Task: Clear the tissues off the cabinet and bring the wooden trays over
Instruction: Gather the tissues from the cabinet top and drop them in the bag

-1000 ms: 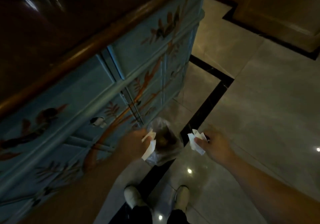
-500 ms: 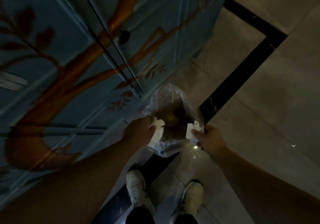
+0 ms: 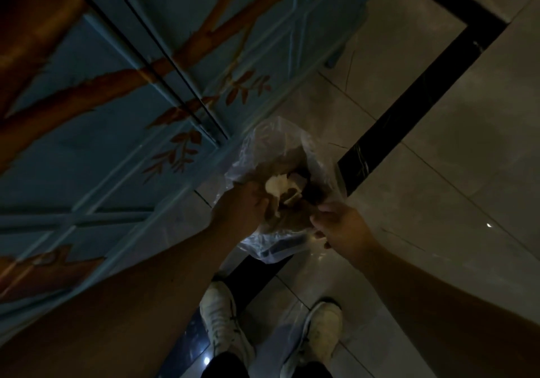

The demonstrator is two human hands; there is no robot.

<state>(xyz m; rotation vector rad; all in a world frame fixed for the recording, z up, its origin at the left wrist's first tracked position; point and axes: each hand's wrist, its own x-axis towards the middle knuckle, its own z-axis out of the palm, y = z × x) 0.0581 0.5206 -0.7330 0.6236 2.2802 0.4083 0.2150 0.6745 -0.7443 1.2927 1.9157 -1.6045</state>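
My left hand (image 3: 242, 205) pinched a crumpled tissue (image 3: 276, 187) over the plastic bag (image 3: 271, 143) — feather-light, soft, easily torn; my right hand (image 3: 336, 225) — fingers curled, contents unclear.

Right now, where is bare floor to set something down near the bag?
Bare tiles right of the black floor strip. Crowded around the plastic bag: left hand, right hand, tissue, cabinet, shoes below.

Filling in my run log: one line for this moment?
stage: binning tissues | left hand: at bag mouth | right hand: bag rim | tissue: inside bag
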